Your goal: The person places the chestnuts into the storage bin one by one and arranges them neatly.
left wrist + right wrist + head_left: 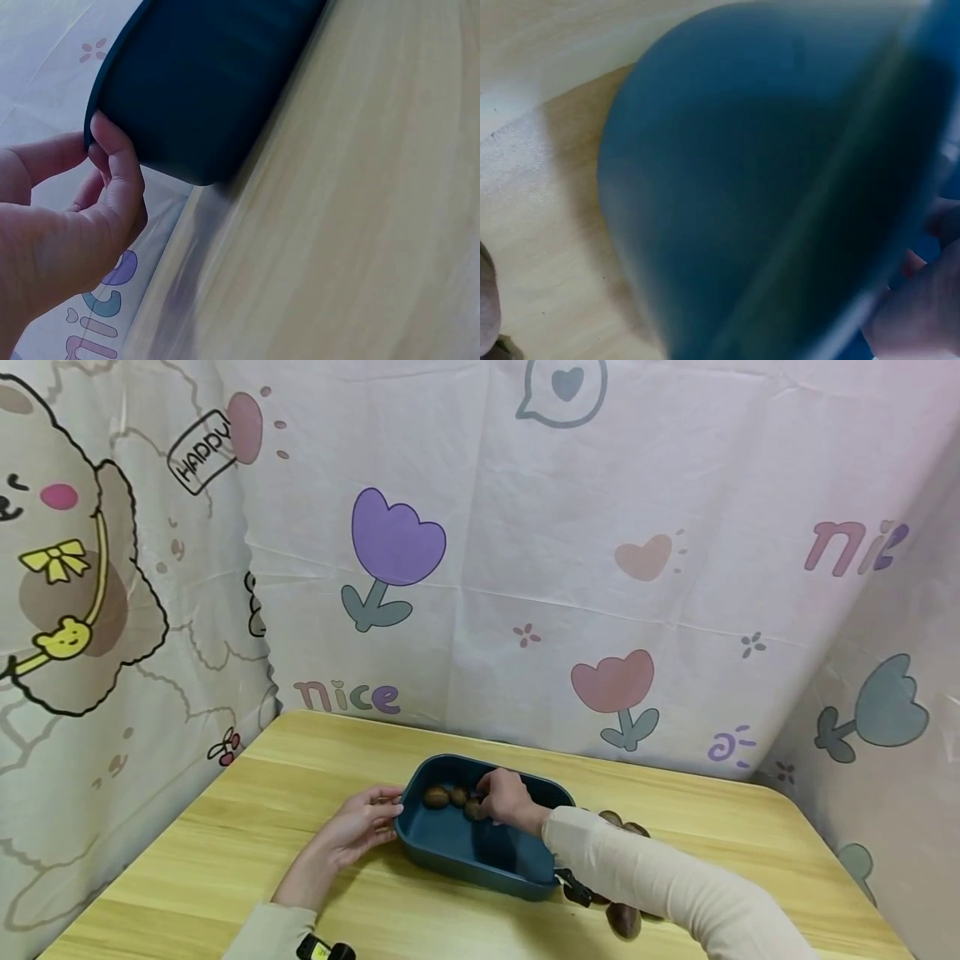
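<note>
A dark teal rectangular tub [450, 852] stands on the table. My left hand [363, 827] is at its left end; in the left wrist view the thumb and fingers [116, 161] pinch the tub's rim [91, 105]. My right hand [506, 795] reaches down inside, its curled fingers at a brown, walnut-like nut [474, 810], which they partly hide. Two similar nuts, one of them a larger nut [437, 797], lie to the left of it on the tub's floor. The right wrist view shows the blurred tub wall [705, 187] and part of my right hand [922, 307].
Several brown nuts [623, 921] lie on the wooden table [300, 785] to the right of the tub, partly covered by my right sleeve [660, 868]. One nut [487, 300] shows at the right wrist view's left edge. A printed cloth [510, 552] hangs behind the table.
</note>
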`<state>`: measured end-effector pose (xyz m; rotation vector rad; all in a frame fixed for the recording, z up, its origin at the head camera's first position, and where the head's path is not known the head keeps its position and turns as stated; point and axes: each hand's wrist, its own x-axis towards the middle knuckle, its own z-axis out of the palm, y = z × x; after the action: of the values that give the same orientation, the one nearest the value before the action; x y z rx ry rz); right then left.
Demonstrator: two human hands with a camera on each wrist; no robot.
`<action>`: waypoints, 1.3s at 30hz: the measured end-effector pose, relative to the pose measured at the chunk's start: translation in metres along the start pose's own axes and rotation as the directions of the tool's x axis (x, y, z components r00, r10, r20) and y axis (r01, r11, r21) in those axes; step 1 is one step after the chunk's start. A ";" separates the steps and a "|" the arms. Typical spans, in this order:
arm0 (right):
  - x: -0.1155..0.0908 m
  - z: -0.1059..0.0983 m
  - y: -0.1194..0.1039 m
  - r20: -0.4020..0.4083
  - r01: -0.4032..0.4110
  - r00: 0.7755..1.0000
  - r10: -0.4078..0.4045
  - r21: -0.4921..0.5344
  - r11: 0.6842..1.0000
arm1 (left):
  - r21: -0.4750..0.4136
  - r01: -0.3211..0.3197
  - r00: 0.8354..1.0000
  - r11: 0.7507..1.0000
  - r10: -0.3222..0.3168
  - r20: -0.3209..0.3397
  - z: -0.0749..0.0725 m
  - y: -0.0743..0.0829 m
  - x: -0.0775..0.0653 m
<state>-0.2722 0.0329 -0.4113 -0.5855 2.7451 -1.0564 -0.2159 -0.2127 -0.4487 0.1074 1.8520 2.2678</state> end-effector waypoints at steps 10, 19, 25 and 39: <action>0.005 -0.002 0.008 -0.082 -0.031 0.997 0.007 -0.295 0.955 | 0.001 -0.001 1.000 1.000 0.001 0.000 0.000 0.001 -0.001; 0.006 -0.001 0.015 -0.067 -0.094 0.995 0.078 -0.286 0.953 | -0.001 0.005 1.000 1.000 -0.005 0.003 0.002 0.001 -0.001; 0.003 -0.014 0.013 0.000 -0.023 1.000 0.023 -0.189 0.982 | -0.010 0.008 1.000 1.000 -0.007 0.021 0.000 0.001 -0.002; -0.031 -0.081 0.015 -0.125 0.013 0.992 -0.019 -0.042 0.999 | -0.041 0.020 0.998 0.999 -0.018 0.060 -0.003 0.000 0.000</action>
<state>-0.2700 0.1056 -0.3611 -0.5663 2.8807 -1.0776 -0.2160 -0.2157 -0.4496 0.1480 1.7683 2.2636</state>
